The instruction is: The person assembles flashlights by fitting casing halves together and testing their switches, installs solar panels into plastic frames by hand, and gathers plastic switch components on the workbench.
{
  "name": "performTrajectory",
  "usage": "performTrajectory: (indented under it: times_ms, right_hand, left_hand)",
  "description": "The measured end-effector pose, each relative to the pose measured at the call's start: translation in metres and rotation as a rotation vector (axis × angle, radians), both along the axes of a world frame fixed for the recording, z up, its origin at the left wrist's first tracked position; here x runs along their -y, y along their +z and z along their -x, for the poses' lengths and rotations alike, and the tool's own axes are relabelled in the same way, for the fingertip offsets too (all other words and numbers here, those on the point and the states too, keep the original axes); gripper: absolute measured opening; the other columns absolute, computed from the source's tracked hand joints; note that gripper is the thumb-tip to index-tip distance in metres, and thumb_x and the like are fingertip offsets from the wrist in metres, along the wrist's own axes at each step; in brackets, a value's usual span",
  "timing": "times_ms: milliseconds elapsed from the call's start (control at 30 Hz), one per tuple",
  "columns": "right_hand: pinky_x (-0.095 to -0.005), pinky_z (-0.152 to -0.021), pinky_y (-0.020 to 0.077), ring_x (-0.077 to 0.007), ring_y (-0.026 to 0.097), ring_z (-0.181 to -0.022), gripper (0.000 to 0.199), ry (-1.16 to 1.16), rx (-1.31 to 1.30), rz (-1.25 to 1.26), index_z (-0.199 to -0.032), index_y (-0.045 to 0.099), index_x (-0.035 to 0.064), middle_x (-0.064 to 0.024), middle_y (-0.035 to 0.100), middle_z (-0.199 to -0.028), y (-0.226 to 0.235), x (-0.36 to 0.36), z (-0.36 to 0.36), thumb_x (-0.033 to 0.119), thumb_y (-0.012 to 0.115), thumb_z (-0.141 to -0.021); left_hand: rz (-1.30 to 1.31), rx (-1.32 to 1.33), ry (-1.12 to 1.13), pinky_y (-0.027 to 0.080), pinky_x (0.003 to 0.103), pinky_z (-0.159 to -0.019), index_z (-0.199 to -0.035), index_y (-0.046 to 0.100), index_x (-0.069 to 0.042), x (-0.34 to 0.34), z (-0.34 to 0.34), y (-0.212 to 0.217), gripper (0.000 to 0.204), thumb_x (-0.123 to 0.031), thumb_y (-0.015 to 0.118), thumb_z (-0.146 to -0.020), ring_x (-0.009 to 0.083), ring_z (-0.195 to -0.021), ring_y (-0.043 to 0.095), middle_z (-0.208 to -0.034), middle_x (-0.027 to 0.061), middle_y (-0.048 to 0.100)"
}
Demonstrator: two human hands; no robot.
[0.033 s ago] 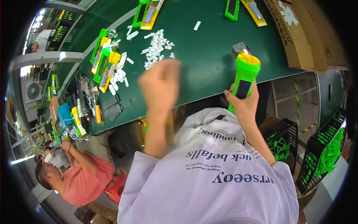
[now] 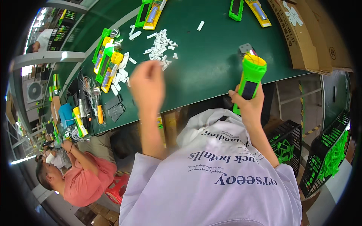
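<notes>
Presently, right hand: the right hand (image 2: 250, 106) is closed around the barrel of a green plastic flashlight (image 2: 253, 74), with the thumb laid along its left side.
Flashlight: it is held aslant across the near edge of a smooth dark-green desk (image 2: 211, 71), toward the right end; its yellow-lined head is pointed away from the body, and a dark rectangular panel (image 2: 249, 90) is set in its barrel.
Grey piece: just beyond the head, a small grey box-shaped piece (image 2: 246, 49) is seen; whether it is joined to the flashlight cannot be told.
Left hand: the left hand (image 2: 148, 84) is held above the desk's near edge, left of the middle, with the fingers curled; it is blurred, and whether anything is pinched cannot be told.
White pile: nearest to that hand, a loose heap of small white plastic pieces (image 2: 161, 44) is spread on the desk.
Left end: green-and-yellow flashlight shells (image 2: 107, 62) are laid beside rounded white plastic pieces (image 2: 120, 76); nearer the near edge, flat black pieces (image 2: 114, 109) and an orange-handled tool (image 2: 100, 114) are placed.
Right end: a brown cardboard box (image 2: 307, 37) is stood at the desk's right edge.
Below the desk: green plastic parts (image 2: 332, 156) are held in a black slatted crate (image 2: 310, 175) at the right.
Co-worker: at the left, a person in a coral shirt (image 2: 88, 180) is seated on a red stool (image 2: 116, 189).
</notes>
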State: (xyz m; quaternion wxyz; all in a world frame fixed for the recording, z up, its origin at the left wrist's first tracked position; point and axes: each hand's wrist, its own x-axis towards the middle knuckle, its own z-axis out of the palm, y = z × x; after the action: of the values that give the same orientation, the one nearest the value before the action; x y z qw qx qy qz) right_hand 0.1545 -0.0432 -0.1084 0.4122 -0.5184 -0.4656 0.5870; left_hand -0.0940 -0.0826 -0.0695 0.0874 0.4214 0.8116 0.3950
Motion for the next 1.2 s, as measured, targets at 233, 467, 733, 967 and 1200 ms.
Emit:
performTrajectory:
  times_ms: [233, 467, 733, 967, 1200]
  right_hand:
    - [-0.0286, -0.056, 0.0505, -0.0136, 0.057, -0.06, 0.048, 0.067, -0.145, 0.155, -0.114, 0.051, -0.0022, -0.0062, 0.058, -0.08, 0.008, -0.005, -0.008, -0.009, 0.061, -0.068]
    - [-0.0267, -0.055, 0.0491, -0.0107, 0.057, -0.06, 0.035, 0.07, -0.168, 0.165, -0.1, 0.053, 0.0031, -0.0029, 0.059, -0.075, 0.006, -0.003, -0.006, -0.008, 0.066, -0.07]
    - [-0.0272, -0.056, 0.0507, -0.0108, 0.057, -0.061, 0.033, 0.047, -0.166, 0.185, -0.099, 0.053, 0.0034, -0.0029, 0.059, -0.076, 0.006, -0.003, -0.012, -0.008, 0.067, -0.072]
    - [-0.0273, -0.057, 0.0508, -0.0113, 0.058, -0.061, 0.033, 0.07, -0.177, 0.173, -0.1, 0.053, 0.0034, -0.0033, 0.059, -0.076, 0.006, -0.001, -0.013, -0.007, 0.067, -0.072]
    - [-0.0293, -0.056, 0.0502, -0.0147, 0.058, -0.06, 0.042, 0.06, -0.156, 0.174, -0.11, 0.053, 0.0, -0.0054, 0.059, -0.08, 0.004, 0.0, -0.016, -0.007, 0.065, -0.07]
  left_hand:
    - [0.344, -0.348, 0.232, 0.053, 0.036, -0.071, -0.091, 0.072, 0.0, 0.05, 0.128, -0.008, 0.025, -0.023, 0.073, -0.083, 0.0262, -0.073, 0.069, -0.081, 0.0147, 0.072]
    - [0.459, -0.501, 0.279, 0.052, 0.042, -0.074, -0.092, 0.073, 0.003, 0.032, 0.139, -0.028, 0.039, -0.032, 0.077, -0.077, 0.0355, -0.076, 0.068, -0.081, 0.0203, 0.07]
    - [0.369, -0.626, 0.321, 0.051, 0.044, -0.075, -0.081, 0.073, 0.003, 0.037, 0.134, -0.036, 0.034, -0.031, 0.077, -0.077, 0.0376, -0.077, 0.066, -0.081, 0.0208, 0.07]
    - [0.438, -0.542, 0.326, 0.051, 0.046, -0.072, -0.082, 0.073, 0.002, 0.03, 0.139, -0.033, 0.031, -0.029, 0.072, -0.08, 0.0383, -0.073, 0.066, -0.077, 0.0209, 0.069]
    - [0.337, -0.2, 0.157, 0.051, 0.037, -0.066, -0.086, 0.073, 0.002, 0.033, 0.102, -0.012, 0.02, -0.018, 0.068, -0.084, 0.0252, -0.067, 0.067, -0.075, 0.0156, 0.07]
